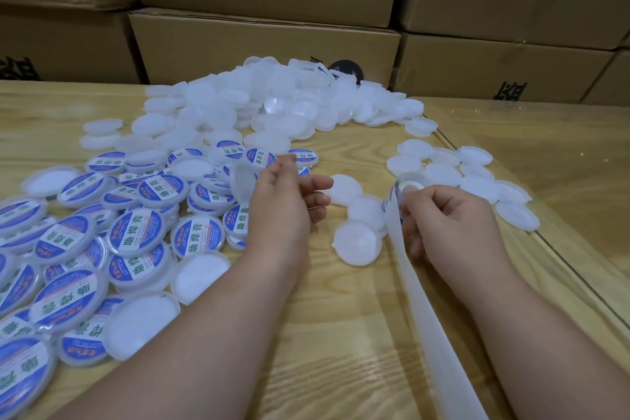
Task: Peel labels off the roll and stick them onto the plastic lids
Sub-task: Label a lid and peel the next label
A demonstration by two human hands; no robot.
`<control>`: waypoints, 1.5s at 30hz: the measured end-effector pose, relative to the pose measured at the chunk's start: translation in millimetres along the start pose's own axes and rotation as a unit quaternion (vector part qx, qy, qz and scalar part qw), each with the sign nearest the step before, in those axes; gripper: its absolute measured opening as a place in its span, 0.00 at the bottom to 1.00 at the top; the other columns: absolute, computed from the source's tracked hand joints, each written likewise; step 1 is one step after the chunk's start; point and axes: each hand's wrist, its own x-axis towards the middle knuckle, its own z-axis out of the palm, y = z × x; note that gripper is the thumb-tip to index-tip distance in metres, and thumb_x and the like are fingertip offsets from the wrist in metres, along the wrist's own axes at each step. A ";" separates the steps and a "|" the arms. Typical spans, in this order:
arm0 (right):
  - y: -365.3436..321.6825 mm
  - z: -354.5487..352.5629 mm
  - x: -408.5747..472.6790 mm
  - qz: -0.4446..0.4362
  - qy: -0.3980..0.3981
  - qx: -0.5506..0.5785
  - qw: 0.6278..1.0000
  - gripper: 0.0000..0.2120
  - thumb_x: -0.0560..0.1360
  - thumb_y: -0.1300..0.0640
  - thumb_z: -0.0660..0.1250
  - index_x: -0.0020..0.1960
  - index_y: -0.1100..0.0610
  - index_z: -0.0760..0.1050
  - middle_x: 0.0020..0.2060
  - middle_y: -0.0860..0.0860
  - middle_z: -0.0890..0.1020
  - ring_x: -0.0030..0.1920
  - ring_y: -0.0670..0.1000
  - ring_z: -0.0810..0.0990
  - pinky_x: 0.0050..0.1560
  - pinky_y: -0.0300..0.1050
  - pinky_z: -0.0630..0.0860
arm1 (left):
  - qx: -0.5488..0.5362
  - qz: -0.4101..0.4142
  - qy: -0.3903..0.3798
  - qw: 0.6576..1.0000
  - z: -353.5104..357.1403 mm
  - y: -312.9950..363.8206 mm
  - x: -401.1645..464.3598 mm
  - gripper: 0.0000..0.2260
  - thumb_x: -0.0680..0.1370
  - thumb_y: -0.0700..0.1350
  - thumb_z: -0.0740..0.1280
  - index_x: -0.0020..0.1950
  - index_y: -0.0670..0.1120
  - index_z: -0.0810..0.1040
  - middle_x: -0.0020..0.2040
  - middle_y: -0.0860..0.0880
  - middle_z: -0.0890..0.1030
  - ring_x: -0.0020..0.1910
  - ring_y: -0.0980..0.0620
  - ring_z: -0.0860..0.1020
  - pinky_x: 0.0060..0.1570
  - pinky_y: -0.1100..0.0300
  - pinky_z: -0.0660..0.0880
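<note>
**Labels on the roll, lids all around your hands**

Labels are sitting on the roll [407, 189] that your right hand [450, 218] is gripping, fingers curled round it just above the table [341, 334]. A strip of bare backing paper [433, 310] is trailing from that roll down toward you, lying across the wood beside your right forearm.

Your left hand [284, 204] is hovering over the middle of the table with its fingers loosely extended toward the right; a plain lid [242, 181] is standing on edge against it, though I cannot tell whether your thumb is actually holding it.

Plain white lids [358, 240] are lying between your two hands, and more of them [477, 181] are spreading out just past your right hand. A big heap of unlabelled lids [272, 106] is piling up at the far side, in front of stacked cardboard boxes [266, 41]. Lids already wearing blue-and-white labels [136, 232] are crowding the left side of the table, overlapping one another.
</note>
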 end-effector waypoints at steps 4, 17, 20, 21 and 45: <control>-0.4 0.7 -0.2 0.014 -0.038 0.002 0.999 0.24 0.77 0.42 0.71 0.38 0.63 0.77 0.24 0.52 0.79 0.24 0.47 0.76 0.26 0.35 0.70 | 0.259 0.094 -0.100 0.956 1.5 -10.0 -15.2 0.12 0.75 0.41 0.62 0.51 0.57 0.78 0.44 0.59 0.82 0.41 0.63 0.77 0.39 0.66 0.73; 2.5 -2.9 3.1 0.027 -0.067 -0.004 0.997 0.07 0.75 0.56 0.70 0.42 0.60 0.81 0.29 0.51 0.74 0.30 0.50 0.68 0.31 0.41 0.65 | 0.607 0.202 -0.234 0.732 2.1 -22.5 -28.8 0.33 0.71 0.49 0.64 0.74 0.65 0.58 0.63 0.55 0.67 0.65 0.50 0.65 0.68 0.55 0.62; 1.6 -4.5 3.0 0.030 -0.078 -0.012 0.996 0.06 0.75 0.57 0.68 0.42 0.59 0.81 0.29 0.51 0.73 0.31 0.50 0.68 0.33 0.44 0.65 | 0.563 0.215 -0.205 0.771 1.3 -24.5 -25.3 0.29 0.74 0.44 0.65 0.74 0.60 0.64 0.65 0.53 0.71 0.68 0.51 0.67 0.69 0.56 0.64; 1.6 -4.8 3.0 0.030 -0.080 -0.013 0.996 0.06 0.75 0.58 0.68 0.43 0.60 0.81 0.30 0.52 0.73 0.31 0.50 0.68 0.34 0.45 0.65 | 0.548 0.223 -0.196 0.782 1.5 -24.8 -24.2 0.27 0.76 0.44 0.64 0.74 0.58 0.66 0.66 0.53 0.72 0.68 0.52 0.68 0.69 0.56 0.64; -2.0 3.9 -2.4 0.036 -0.169 0.111 0.979 0.03 0.77 0.60 0.71 0.48 0.55 0.84 0.44 0.64 0.86 0.42 0.57 0.80 0.47 0.55 0.73 | 0.355 0.177 -0.152 0.905 4.2 -16.3 -20.3 0.10 0.75 0.49 0.75 0.50 0.60 0.76 0.45 0.64 0.83 0.41 0.69 0.78 0.39 0.78 0.69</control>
